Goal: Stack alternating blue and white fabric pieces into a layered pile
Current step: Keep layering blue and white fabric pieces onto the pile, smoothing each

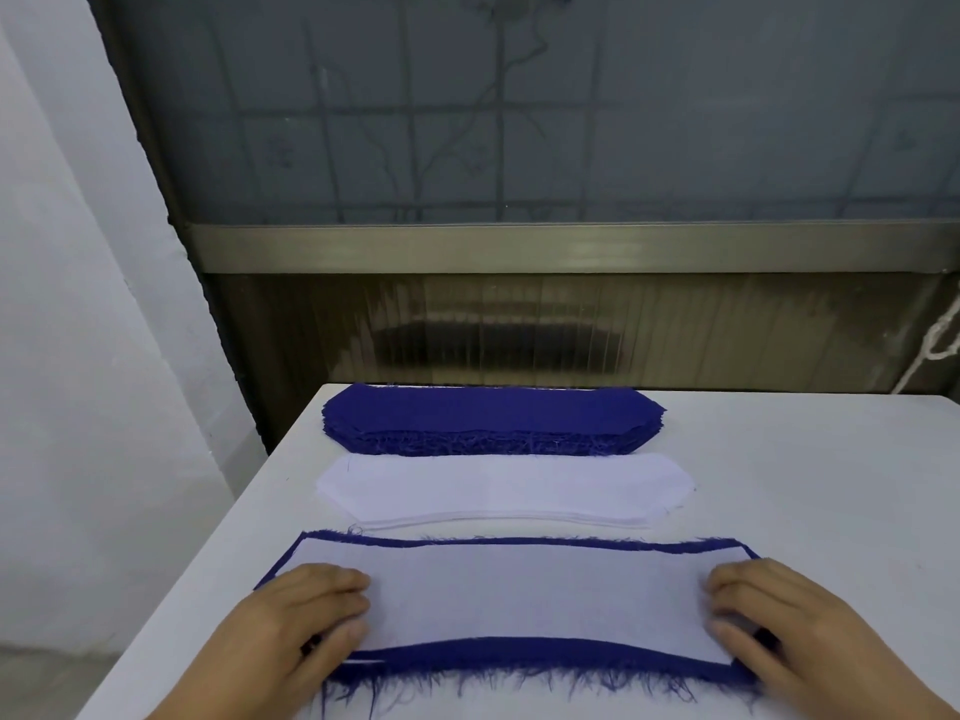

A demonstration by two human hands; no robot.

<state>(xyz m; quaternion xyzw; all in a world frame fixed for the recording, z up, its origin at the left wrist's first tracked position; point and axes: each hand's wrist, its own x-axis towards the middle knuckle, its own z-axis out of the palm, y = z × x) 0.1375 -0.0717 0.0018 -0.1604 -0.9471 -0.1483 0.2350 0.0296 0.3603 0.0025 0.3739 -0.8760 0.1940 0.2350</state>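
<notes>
On the near part of the white table (779, 459), a white fabric piece (519, 595) lies on a frayed blue fabric piece (545, 659), blue showing along the near and far edges. The left hand (306, 610) and right hand (769, 610) rest flat-fingered on its ends, gripping nothing. Best now to smooth outward and centre the white evenly. The blue stack (488, 418) sits far, the white stack (498, 485) between.
</notes>
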